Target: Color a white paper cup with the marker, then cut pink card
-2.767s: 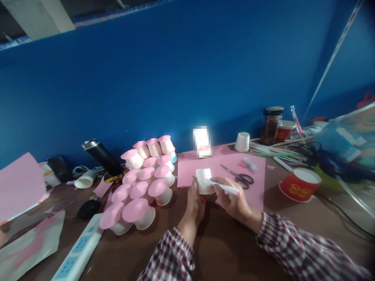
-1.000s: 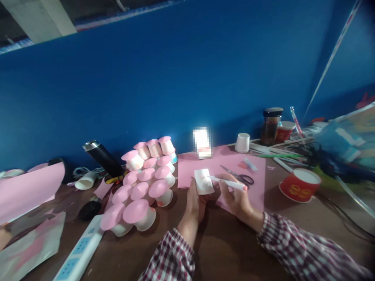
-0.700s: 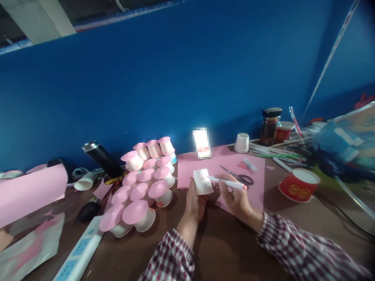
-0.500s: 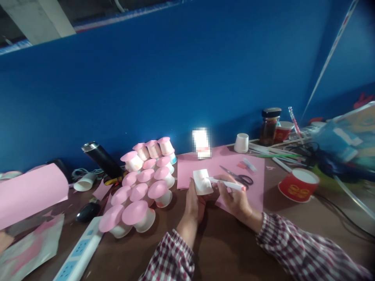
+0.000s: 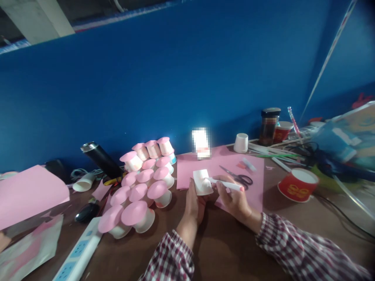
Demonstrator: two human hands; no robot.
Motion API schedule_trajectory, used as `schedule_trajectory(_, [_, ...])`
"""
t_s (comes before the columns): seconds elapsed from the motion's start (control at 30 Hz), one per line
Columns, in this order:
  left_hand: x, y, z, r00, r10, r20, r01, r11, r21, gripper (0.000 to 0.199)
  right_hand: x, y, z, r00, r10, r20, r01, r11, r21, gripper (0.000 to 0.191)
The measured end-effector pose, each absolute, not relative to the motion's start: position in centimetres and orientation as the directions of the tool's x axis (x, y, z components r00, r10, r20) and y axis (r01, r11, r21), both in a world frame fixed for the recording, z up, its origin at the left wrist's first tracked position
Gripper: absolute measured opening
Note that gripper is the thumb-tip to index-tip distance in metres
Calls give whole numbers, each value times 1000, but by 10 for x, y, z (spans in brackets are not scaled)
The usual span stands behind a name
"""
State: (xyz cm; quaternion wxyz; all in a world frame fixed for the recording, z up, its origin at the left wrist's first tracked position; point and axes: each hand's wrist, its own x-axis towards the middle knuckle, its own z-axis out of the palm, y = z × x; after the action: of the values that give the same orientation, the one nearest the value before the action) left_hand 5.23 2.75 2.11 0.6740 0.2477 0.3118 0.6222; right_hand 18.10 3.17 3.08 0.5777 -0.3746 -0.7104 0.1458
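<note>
While the left hand [image 5: 193, 203] is curled around the side and lower part of a small white paper cup [image 5: 201, 185], the right hand [image 5: 238, 202] pinches a white pen [image 5: 228, 184] between closed fingers, its tip at the side of the cup. Both hands are above the table [image 5: 222, 249], near the front edge of some pink paper [image 5: 187, 166]. Scissors [image 5: 246, 180] lie on that paper, just beyond the right hand.

To the left of the hands stands a cluster of cups with pink paper tops [image 5: 134, 213], in close rows, some at the back raised on others. Nearer the left edge are a white power strip [image 5: 79, 249], a black mouse [image 5: 87, 212] and a tilted black flask [image 5: 102, 159]. To the right, a red paper bowl [image 5: 297, 190] sits upright, and an upside-down white cup [image 5: 241, 143] stands near the blue wall [image 5: 187, 78]. At the far left, part of another person's hand [image 5: 3, 241] shows beside a curved pink sheet [image 5: 32, 193].
</note>
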Motion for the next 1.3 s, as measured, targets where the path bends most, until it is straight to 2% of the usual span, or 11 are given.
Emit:
schedule_trajectory(0.37, [54, 25, 23, 65, 993, -98, -661, 117, 741, 56, 181, 33, 24, -18, 748, 664, 307, 636, -708, 14])
schedule_trajectory(0.7, [54, 26, 22, 73, 992, -103, -652, 126, 748, 58, 180, 32, 26, -16, 747, 664, 309, 636, -707, 15])
schedule_trajectory(1.1, [54, 25, 26, 22, 991, -133, -664, 114, 739, 52, 182, 31, 32, -65, 693, 718, 368, 685, -628, 13])
schedule_trajectory(1.3, [53, 26, 23, 9, 991, -135, -668, 106, 736, 49, 181, 31, 30, -56, 719, 693, 370, 660, -654, 12])
